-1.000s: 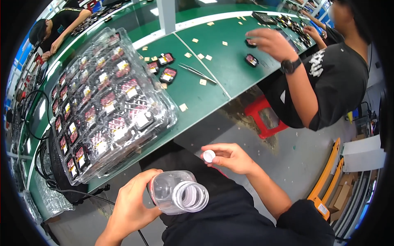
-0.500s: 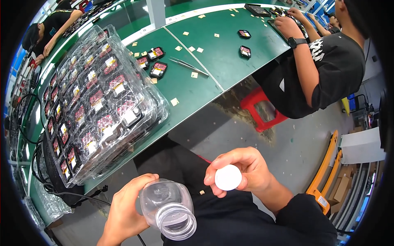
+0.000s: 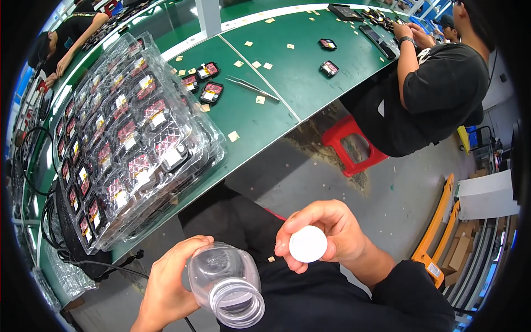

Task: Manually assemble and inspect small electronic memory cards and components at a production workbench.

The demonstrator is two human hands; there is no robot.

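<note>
My left hand [image 3: 172, 276] is wrapped round a clear plastic bottle [image 3: 224, 271], tilted so that its uncapped mouth points down toward me. The bottle is see-through, and I make out nothing inside. To the right of it, my right hand [image 3: 337, 232] pinches a round white cap [image 3: 308, 244] between thumb and fingers, its flat face turned up. Cap and bottle are apart, both held over my lap.
Clear plastic trays [image 3: 127, 133] of small black-and-pink parts are stacked on the green table [image 3: 254, 122]. Tweezers [image 3: 251, 88] and loose parts [image 3: 212, 92] lie beside them. On the right a co-worker [image 3: 442, 83] sits on a red stool [image 3: 354, 149]; an orange metal frame [image 3: 434, 238] stands behind.
My hands, the bottle and the cap stay nearly still. The co-worker on the right has drawn an arm back, bringing both hands together over the table's far end.
</note>
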